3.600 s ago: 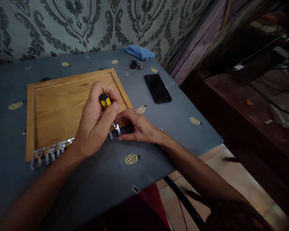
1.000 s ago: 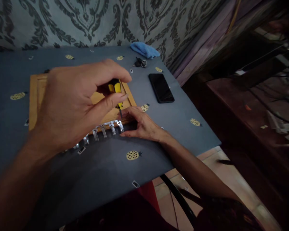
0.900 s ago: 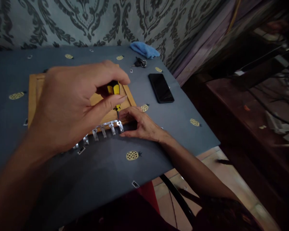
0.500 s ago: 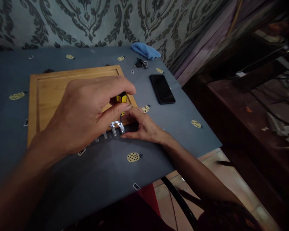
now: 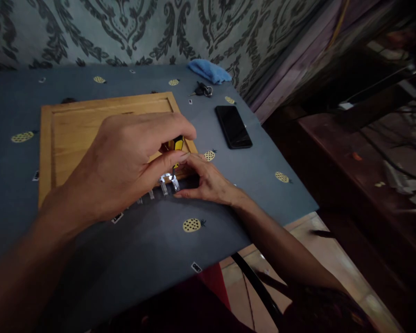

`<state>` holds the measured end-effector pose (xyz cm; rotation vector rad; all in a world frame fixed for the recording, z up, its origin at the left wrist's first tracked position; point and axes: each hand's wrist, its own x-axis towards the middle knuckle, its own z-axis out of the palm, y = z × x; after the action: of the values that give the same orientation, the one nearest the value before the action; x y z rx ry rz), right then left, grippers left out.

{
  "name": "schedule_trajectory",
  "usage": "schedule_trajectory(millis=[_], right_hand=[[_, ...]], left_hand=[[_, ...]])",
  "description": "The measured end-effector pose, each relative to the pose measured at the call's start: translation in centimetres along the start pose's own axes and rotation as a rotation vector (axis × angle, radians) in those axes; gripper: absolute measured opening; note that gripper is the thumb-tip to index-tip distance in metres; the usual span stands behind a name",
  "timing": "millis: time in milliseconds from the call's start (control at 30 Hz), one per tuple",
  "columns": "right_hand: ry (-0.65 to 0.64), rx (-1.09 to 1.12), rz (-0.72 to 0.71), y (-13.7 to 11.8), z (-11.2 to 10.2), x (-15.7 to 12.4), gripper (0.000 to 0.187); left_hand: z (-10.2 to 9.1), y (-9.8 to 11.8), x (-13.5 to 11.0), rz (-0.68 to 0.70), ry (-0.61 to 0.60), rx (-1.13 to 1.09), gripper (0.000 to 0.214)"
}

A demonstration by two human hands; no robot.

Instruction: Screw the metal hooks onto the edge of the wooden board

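Note:
My left hand (image 5: 125,162) is closed around a screwdriver (image 5: 178,144) with a yellow and black handle. Its thin shaft points down at a shiny bracket (image 5: 165,178) on the front edge of a wooden panel (image 5: 86,118). The bracket has prong-like pieces, and several more shiny pieces run leftward along that edge, partly behind my left hand. My right hand (image 5: 208,182) is curled at the panel's near right corner, its thumb against the bracket's right prong and its index finger beside the screwdriver, close to my left thumb. The exact contact of the tip is too small to make out.
A black phone (image 5: 233,127) lies right of the panel on the pineapple-patterned tablecloth (image 5: 152,245). Behind it are keys (image 5: 203,89) and a blue cloth (image 5: 210,71) near the wall. The table's right edge drops to a tiled floor (image 5: 298,240), beside a dark shelf with cables.
The screwdriver handle has turned and tilted slightly within my left hand's fingers. My right hand stays in place at the bracket. The view has shifted very slightly.

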<state>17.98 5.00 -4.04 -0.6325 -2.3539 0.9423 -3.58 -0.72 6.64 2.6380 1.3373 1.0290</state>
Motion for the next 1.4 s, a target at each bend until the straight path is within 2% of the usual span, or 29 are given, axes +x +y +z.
schedule_trajectory(millis=[133,333,533,800,967,1167,1400], right_hand=[[0.008,-0.018,-0.025,0.11,0.02,-0.07,0.056],[-0.02,-0.038,0.039,0.0,-0.02,-0.02,0.058],[-0.019,-0.031,0.036,-0.26,-0.09,0.02,0.055],[-0.024,-0.045,0.041,-0.18,-0.06,-0.02,0.056],[-0.028,-0.04,0.031,-0.16,-0.07,-0.03,0.056],[-0.023,-0.037,0.014,0.04,0.01,0.05,0.052],[-0.025,-0.069,0.043,0.12,-0.01,0.0,0.055]], left_hand=[[0.08,0.04,-0.09,0.021,-0.003,-0.009,0.013],[0.15,0.25,-0.3,-0.032,-0.043,-0.031,0.019],[0.23,0.41,-0.2,-0.012,-0.037,-0.012,0.021],[-0.13,0.12,-0.14,-0.017,-0.106,-0.07,0.025],[-0.04,0.3,-0.11,-0.037,-0.093,-0.078,0.017],[0.25,0.58,-0.02,0.012,-0.04,-0.033,0.004],[0.38,-0.01,0.13,0.015,0.012,-0.045,0.009]])
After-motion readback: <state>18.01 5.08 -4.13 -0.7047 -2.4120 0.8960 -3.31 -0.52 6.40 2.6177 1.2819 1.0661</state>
